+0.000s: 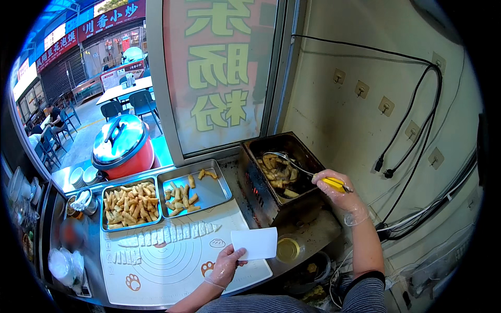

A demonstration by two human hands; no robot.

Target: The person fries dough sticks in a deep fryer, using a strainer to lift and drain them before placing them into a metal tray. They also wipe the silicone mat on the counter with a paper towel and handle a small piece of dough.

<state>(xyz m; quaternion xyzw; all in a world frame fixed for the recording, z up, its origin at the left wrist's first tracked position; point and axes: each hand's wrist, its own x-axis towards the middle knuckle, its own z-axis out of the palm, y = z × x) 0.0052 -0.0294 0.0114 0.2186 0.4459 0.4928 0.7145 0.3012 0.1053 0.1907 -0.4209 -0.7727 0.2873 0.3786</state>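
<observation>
My left hand (225,264), in a thin clear plastic glove, grips a white rectangular scraper or card (254,243) above the lower right of a white pastry mat (176,277). My right hand (336,189), gloved too, is closed round the yellow handle of a wire skimmer (291,160). The skimmer's head is in the dark oil of a deep fryer (282,195), among browning dough pieces (280,172). Cut strips of white dough (176,233) lie in a row on the mat, with a shorter row below. Fried dough sticks (131,205) fill the left metal tray; fewer lie in the right tray (219,187).
A red cooker with a glass lid (123,144) and stacked bowls (78,178) stand by the window opening. A cup of yellowish liquid (288,250) is below the fryer. Black cables (430,113) hang on the right wall. People sit at tables outside, far left.
</observation>
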